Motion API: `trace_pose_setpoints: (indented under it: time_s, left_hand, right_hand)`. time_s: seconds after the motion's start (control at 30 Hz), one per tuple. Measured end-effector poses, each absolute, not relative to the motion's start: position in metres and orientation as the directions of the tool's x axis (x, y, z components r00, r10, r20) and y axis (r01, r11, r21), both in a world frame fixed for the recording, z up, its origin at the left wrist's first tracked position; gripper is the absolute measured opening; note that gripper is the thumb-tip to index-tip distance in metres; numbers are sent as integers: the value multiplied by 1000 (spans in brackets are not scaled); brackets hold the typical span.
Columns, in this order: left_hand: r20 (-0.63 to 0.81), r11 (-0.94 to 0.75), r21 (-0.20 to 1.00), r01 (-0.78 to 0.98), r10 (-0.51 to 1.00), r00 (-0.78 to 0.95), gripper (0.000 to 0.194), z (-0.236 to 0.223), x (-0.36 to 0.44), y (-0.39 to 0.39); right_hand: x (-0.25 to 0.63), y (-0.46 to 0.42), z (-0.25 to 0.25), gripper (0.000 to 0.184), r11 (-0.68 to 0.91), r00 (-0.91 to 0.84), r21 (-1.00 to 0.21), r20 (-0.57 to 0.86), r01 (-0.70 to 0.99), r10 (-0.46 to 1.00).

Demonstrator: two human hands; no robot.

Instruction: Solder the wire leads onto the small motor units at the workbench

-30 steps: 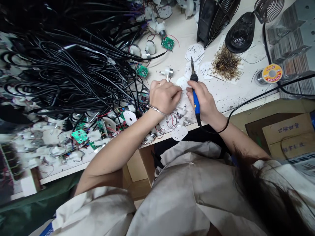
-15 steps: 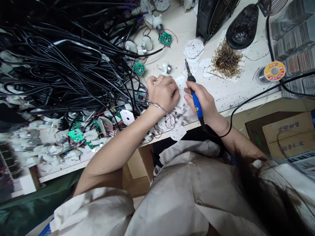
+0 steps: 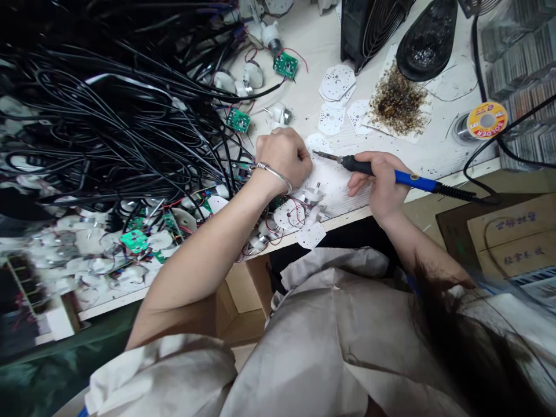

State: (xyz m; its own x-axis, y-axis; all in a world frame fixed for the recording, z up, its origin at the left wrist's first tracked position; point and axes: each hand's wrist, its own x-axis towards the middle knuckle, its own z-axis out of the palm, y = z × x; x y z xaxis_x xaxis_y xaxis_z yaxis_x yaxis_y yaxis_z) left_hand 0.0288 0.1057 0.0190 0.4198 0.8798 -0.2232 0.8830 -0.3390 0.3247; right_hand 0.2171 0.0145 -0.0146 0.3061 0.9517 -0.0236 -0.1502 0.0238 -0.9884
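In my right hand (image 3: 384, 182) is a soldering iron (image 3: 360, 164), its blue and black handle gripped and its metal tip pointing left. The tip is by a white circuit board (image 3: 319, 143) on the bench, just right of my left hand (image 3: 284, 157). My left hand is closed, its fingers curled down against the bench; what they pinch is hidden. A small motor with a white fitting (image 3: 281, 114) lies just beyond my left hand. Below it, near the bench edge, are white round boards (image 3: 290, 214) with thin red wires and white motor parts (image 3: 313, 194).
Bundled black cables (image 3: 143, 121) and green circuit boards (image 3: 134, 240) crowd the left. White boards (image 3: 337, 84) lie ahead beside a black fan (image 3: 369, 35). To the right are a burnt-residue pad (image 3: 399, 104), a black dish (image 3: 428, 43) and a solder spool (image 3: 486, 120).
My right hand has moved right and turned the soldering iron from pointing away to pointing left, its tip now close to my left hand. My left hand has curled tighter.
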Motion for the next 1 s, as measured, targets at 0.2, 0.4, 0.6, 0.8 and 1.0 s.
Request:
trace_pose_setpoints:
  time_s: [0.2,0.4,0.6,0.8,1.0]
  left_hand:
    - [-226,-309,299,903,896,382,14,24,33,105]
    - [-216,-316,301,900,896,387,15,20,30,107]
    - [-211,-327,323,888,890,404,16,21,31,107]
    - [-222,-317,293,902,895,387,15,23,33,106]
    - [-202,-319,309,896,899,390,13,22,31,106]
  right_hand:
    - [217,10,-14,48,7,232,-993,-22,-122,972]
    - [217,12,-15,50,3,200,-997,-12,-75,980]
    - [216,11,-14,46,36,212,-997,20,-75,977]
    - [217,10,-13,45,34,242,-996,12,-88,970]
    - [216,13,-11,47,-55,198,-990,-80,-127,977]
